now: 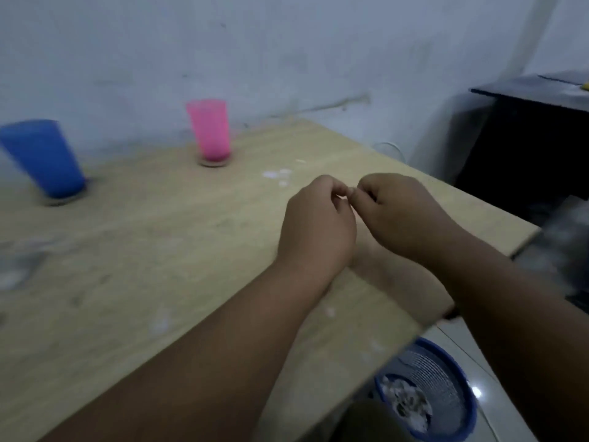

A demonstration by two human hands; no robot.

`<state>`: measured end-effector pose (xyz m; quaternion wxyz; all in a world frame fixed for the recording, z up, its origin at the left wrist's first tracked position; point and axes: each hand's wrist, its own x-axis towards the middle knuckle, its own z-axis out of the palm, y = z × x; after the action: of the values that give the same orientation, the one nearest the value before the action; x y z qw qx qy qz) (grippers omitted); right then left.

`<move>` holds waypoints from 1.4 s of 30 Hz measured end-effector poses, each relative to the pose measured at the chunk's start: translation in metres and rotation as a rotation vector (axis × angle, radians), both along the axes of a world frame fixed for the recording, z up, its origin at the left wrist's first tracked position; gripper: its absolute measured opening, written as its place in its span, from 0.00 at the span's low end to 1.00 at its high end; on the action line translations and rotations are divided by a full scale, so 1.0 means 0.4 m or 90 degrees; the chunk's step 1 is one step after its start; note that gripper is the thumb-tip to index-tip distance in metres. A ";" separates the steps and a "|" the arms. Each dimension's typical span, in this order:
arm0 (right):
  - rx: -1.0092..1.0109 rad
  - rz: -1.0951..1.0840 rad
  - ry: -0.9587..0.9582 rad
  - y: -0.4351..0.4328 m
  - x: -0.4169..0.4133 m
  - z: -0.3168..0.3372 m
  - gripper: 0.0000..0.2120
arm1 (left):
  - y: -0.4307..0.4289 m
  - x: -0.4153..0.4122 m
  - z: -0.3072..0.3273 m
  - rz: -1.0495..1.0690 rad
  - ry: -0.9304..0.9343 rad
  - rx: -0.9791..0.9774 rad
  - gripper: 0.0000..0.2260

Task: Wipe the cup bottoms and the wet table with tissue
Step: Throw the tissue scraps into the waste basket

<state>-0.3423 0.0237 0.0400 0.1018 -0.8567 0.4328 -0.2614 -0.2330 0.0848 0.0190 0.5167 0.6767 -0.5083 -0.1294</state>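
Both hands are raised just above the right part of the tabletop [159, 250]. The left hand [315, 224] and the right hand [404, 215] meet at the fingertips, with the fingers of each curled inward. It cannot be told whether a scrap of tissue is pinched between them; no tissue sheet is visible in either hand. This posture suits picking residue off the fingers or tearing a small piece.

The blue cup [44, 157] stands upright at the far left. The pink cup [210, 129] stands upright near the wall, well apart from the blue cup. Each cup rests on a thin round disc, which probably keeps its wet base off the wood.

Small white flecks [275, 175] lie on the tabletop just beyond the hands; they are tissue crumbs or water spots. A blue bin [459, 409] sits on the floor below the near corner and holds white waste [411, 406], within reach for discarding used tissue.
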 end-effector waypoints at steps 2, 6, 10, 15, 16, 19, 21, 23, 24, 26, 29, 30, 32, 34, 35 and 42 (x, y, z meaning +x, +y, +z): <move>-0.001 0.074 0.019 0.047 0.116 0.018 0.21 | 0.073 0.107 0.008 0.056 0.001 -0.006 0.09; -0.011 0.177 0.036 0.137 0.324 0.033 0.25 | 0.214 0.288 0.009 0.150 -0.006 0.004 0.08; 0.005 0.280 0.029 0.241 0.535 0.022 0.18 | 0.371 0.466 0.002 0.251 0.006 0.017 0.08; 0.012 0.382 0.080 0.374 0.747 0.012 0.10 | 0.544 0.657 -0.009 0.358 -0.002 0.034 0.10; 0.006 0.390 0.088 0.396 0.784 0.010 0.09 | 0.574 0.691 -0.012 0.381 -0.002 0.037 0.10; -0.007 0.412 0.099 0.463 0.897 -0.001 0.08 | 0.661 0.800 -0.016 0.443 -0.004 0.055 0.10; 0.005 0.434 0.087 0.505 0.962 -0.008 0.08 | 0.713 0.869 -0.017 0.477 -0.007 0.066 0.10; 0.003 0.457 0.091 0.538 1.013 -0.013 0.10 | 0.750 0.929 -0.017 0.505 -0.019 0.073 0.10; 0.006 0.470 0.094 0.557 1.044 -0.016 0.12 | 0.771 0.963 -0.017 0.524 -0.026 0.070 0.10; 0.011 0.487 0.089 0.587 1.092 -0.021 0.13 | 0.800 1.013 -0.014 0.557 -0.030 0.055 0.11; 0.009 0.508 0.084 0.628 1.177 -0.033 0.14 | 0.840 1.076 -0.021 0.593 -0.039 0.043 0.11; 0.013 0.515 0.079 0.641 1.202 -0.036 0.15 | 0.849 1.090 -0.028 0.603 -0.053 0.049 0.12; 0.014 0.520 0.064 0.665 1.264 -0.045 0.15 | 0.862 1.121 -0.045 0.620 -0.061 0.080 0.15; 0.004 0.515 0.055 0.684 1.310 -0.052 0.16 | 0.862 1.131 -0.053 0.632 -0.051 0.124 0.18; -0.009 0.513 0.054 0.697 1.351 -0.056 0.17 | 0.865 1.150 -0.056 0.641 -0.045 0.137 0.19; -0.011 0.556 0.071 0.734 1.547 -0.057 0.20 | 0.855 1.180 -0.056 0.698 0.068 0.019 0.23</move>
<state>0.2765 0.3172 0.0170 0.1723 -0.9729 0.0323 -0.1509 0.2392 0.4269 -0.0034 0.5238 0.8421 -0.0523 0.1175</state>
